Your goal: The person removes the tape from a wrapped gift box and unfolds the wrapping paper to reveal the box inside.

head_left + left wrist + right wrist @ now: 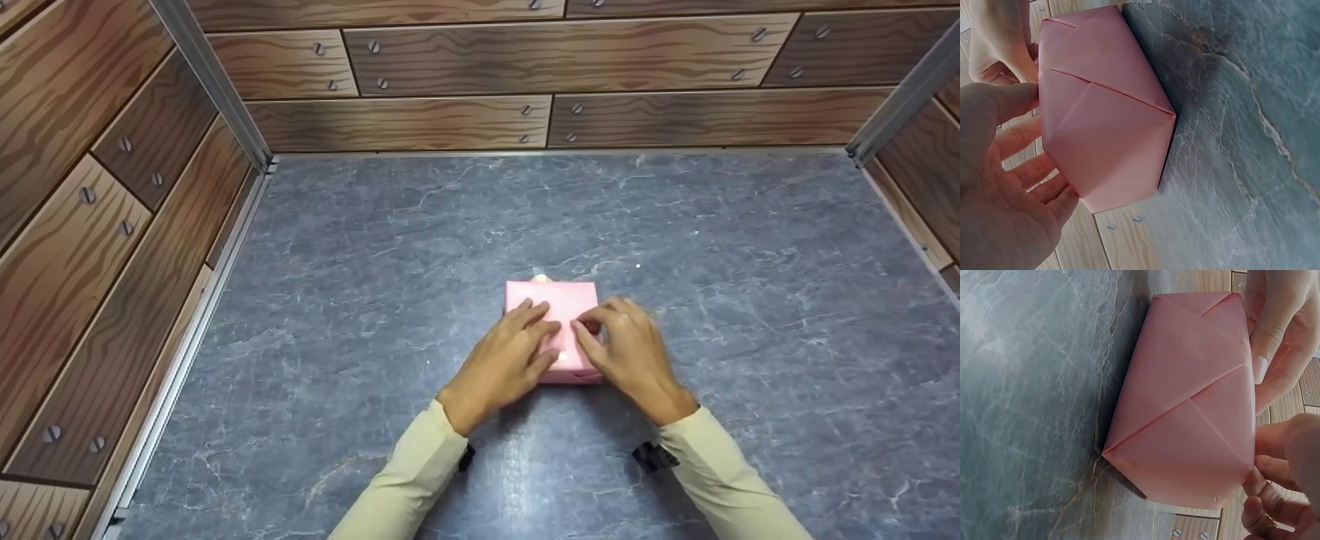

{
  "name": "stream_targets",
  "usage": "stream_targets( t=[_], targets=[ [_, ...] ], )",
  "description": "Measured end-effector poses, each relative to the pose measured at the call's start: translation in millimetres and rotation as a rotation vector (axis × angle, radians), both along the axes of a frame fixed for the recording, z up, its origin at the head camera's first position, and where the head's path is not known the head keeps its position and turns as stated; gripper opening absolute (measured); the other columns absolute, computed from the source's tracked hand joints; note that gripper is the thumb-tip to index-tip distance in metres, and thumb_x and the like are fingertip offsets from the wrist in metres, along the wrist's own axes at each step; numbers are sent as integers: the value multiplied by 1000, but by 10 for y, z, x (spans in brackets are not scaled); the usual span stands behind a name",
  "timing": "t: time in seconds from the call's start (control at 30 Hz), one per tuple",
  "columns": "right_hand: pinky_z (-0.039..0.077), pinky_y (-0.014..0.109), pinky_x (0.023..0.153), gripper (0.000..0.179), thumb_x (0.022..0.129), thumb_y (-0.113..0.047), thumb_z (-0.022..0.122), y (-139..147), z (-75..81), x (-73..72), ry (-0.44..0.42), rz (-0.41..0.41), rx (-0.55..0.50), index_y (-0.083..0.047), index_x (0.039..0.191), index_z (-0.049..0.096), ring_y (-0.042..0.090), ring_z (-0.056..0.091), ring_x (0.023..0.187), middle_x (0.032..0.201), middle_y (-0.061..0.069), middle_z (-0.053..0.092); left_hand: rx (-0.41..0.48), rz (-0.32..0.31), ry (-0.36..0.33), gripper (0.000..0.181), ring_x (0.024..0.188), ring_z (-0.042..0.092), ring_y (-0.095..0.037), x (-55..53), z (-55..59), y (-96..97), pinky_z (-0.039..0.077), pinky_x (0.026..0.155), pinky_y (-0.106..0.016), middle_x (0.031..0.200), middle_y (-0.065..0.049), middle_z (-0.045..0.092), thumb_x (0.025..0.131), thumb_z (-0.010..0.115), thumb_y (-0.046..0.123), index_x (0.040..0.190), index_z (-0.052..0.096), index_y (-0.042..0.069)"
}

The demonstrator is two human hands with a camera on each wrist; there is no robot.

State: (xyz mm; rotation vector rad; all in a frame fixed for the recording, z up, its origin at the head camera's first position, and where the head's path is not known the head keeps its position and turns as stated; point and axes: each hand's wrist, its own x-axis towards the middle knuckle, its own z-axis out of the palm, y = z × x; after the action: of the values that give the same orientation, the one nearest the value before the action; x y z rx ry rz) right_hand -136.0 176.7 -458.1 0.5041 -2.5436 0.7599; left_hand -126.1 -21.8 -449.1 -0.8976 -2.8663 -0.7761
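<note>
One pink box [568,301] under left hand [508,354] (fingers spread); right hand [631,351] touching, grip unclear.

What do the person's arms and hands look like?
Long, plain, pale yellowish sleeves reaching the wrists. Left hand and right hand are bare, no gloves or rings visible. Small black objects show under both sleeve ends, details unclear.

From the head we look forward and down across the tabletop [360,300], well above it; both wrist views (tipped sideways, opposite ways) bring us close to the pink box [1106,112], sharing its folded near end [1179,394].
</note>
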Motion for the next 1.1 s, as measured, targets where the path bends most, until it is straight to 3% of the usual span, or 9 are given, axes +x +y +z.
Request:
stream_targets(
  t=[0.3,1.1],
  targets=[
    [49,43,63,6,81,-2,77,-16,-25,-8,10,-6,-9,-2,79,71,24,57,67,74,6,61,14,1,25,37,144,40,-33,14,-4,0,32,120,-40,149,-14,52,100,64,25,132,65,7],
    [51,45,62,6,83,0,75,118,5,10,-24,-57,-15,2,82,69,28,59,68,77,12,65,17,-1,-7,37,146,37,-32,6,4,4,30,121,-41,152,-13,49,101,63,26,133,65,8]
  ],
)
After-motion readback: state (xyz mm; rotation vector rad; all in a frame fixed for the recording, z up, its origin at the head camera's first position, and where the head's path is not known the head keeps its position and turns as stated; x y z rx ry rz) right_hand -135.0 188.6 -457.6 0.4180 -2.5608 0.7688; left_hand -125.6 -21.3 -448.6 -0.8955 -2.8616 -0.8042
